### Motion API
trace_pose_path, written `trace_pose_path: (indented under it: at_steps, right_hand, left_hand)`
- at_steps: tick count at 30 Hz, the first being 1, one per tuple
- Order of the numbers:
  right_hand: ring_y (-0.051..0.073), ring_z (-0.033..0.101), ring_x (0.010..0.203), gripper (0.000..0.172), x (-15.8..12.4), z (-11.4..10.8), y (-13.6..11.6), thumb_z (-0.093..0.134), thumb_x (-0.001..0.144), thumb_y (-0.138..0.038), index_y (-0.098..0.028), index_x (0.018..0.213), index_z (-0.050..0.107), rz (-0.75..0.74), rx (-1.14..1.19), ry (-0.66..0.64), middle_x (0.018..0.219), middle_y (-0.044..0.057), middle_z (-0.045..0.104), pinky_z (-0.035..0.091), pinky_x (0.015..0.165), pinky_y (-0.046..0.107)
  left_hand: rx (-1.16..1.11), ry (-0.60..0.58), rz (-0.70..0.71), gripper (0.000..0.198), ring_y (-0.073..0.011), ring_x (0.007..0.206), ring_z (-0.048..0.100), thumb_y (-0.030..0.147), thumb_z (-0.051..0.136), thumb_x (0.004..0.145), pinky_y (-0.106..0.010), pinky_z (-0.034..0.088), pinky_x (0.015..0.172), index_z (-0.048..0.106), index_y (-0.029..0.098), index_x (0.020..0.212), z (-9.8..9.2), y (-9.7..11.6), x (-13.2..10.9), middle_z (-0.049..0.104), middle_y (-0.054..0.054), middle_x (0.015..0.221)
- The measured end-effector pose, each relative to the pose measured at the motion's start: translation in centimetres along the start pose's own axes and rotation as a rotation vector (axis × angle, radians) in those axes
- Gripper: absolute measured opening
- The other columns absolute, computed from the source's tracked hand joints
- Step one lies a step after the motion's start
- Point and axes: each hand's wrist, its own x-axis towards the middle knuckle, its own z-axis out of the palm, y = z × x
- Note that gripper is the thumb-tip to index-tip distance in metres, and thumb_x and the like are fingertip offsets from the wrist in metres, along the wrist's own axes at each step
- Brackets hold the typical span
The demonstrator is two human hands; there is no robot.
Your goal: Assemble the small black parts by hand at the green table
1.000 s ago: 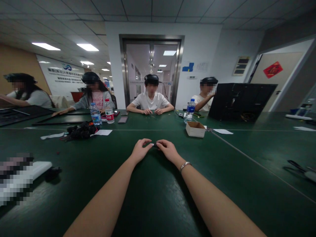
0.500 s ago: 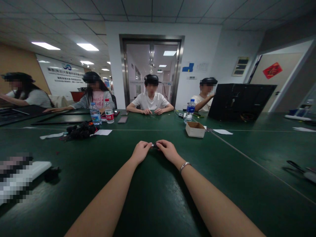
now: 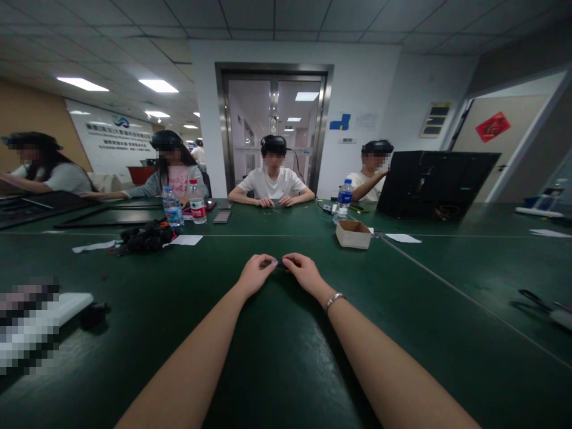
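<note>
Both hands meet over the green table [image 3: 286, 333], straight ahead of me. Between their fingertips is a small dark object [image 3: 280, 263] with a paler end on the left; it is too small to tell its kind. My left hand [image 3: 257, 276] pinches the pale end with thumb and fingers. On the other side, my right hand [image 3: 304, 272] is closed on the dark end, its fingertips curled over most of it. A metal bracelet [image 3: 335, 301] circles my right wrist.
An open cardboard box [image 3: 353, 235] stands beyond my right hand, near a water bottle [image 3: 343, 201]. Black cables [image 3: 149, 237] lie bundled at the left, by two bottles. A large black panel [image 3: 435, 185] rises at the right. Several people sit across the table.
My left fingertips have shifted slightly right along the small object, so less of its pale end shows. My right hand stays in place.
</note>
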Motion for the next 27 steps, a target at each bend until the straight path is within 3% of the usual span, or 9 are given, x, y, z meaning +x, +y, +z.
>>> trace_pose_path:
  at_steps: [5, 15, 21, 24, 27]
  right_hand:
    - [0.014, 0.062, 0.072, 0.026, 0.2, 0.0, 0.4, 0.056, 0.079, -0.035, -0.017, 0.094, 0.066, 0.009, 0.001, 0.002, 0.089, 0.004, 0.068, 0.051, 0.070, 0.028]
    - [0.015, 0.063, 0.076, 0.026, 0.1, 0.1, 0.3, 0.056, 0.080, -0.036, -0.016, 0.093, 0.066, 0.004, 0.019, 0.001, 0.090, 0.005, 0.068, 0.052, 0.071, 0.028]
    - [0.016, 0.063, 0.078, 0.027, -0.1, 0.1, -0.1, 0.054, 0.081, -0.038, -0.017, 0.093, 0.067, -0.008, -0.020, -0.020, 0.091, 0.005, 0.068, 0.051, 0.073, 0.028]
    - [0.015, 0.062, 0.078, 0.027, -0.1, 0.1, -0.1, 0.053, 0.081, -0.038, -0.017, 0.092, 0.067, -0.003, -0.016, -0.012, 0.090, 0.005, 0.068, 0.051, 0.073, 0.028]
    - [0.015, 0.062, 0.077, 0.028, 0.0, 0.1, 0.1, 0.053, 0.082, -0.038, -0.016, 0.094, 0.066, -0.005, -0.007, -0.011, 0.091, 0.005, 0.068, 0.051, 0.072, 0.028]
  left_hand:
    - [-0.035, -0.011, 0.021, 0.021, -0.0194, 0.103, 0.055, 0.025, 0.059, 0.077, -0.034, 0.046, 0.092, 0.065, 0.021, 0.096, 0.0, -0.2, 0.0, 0.056, -0.007, 0.107]
    - [-0.023, 0.024, -0.004, 0.027, -0.0188, 0.097, 0.058, 0.039, 0.059, 0.077, -0.031, 0.046, 0.087, 0.064, 0.018, 0.094, 0.2, -0.2, 0.1, 0.062, -0.007, 0.104]
    - [0.199, 0.011, -0.095, 0.055, -0.0223, 0.083, 0.059, 0.062, 0.037, 0.080, -0.032, 0.043, 0.078, 0.063, 0.019, 0.059, -0.2, 0.9, -0.3, 0.065, -0.006, 0.082]
    - [0.165, 0.023, -0.096, 0.051, -0.0212, 0.082, 0.059, 0.061, 0.038, 0.080, -0.031, 0.043, 0.075, 0.064, 0.020, 0.069, 0.0, 0.8, -0.3, 0.066, -0.005, 0.086]
    - [0.073, 0.018, -0.075, 0.037, -0.0191, 0.085, 0.059, 0.054, 0.051, 0.077, -0.028, 0.044, 0.075, 0.063, 0.020, 0.088, 0.0, 0.8, -0.3, 0.066, -0.004, 0.093]
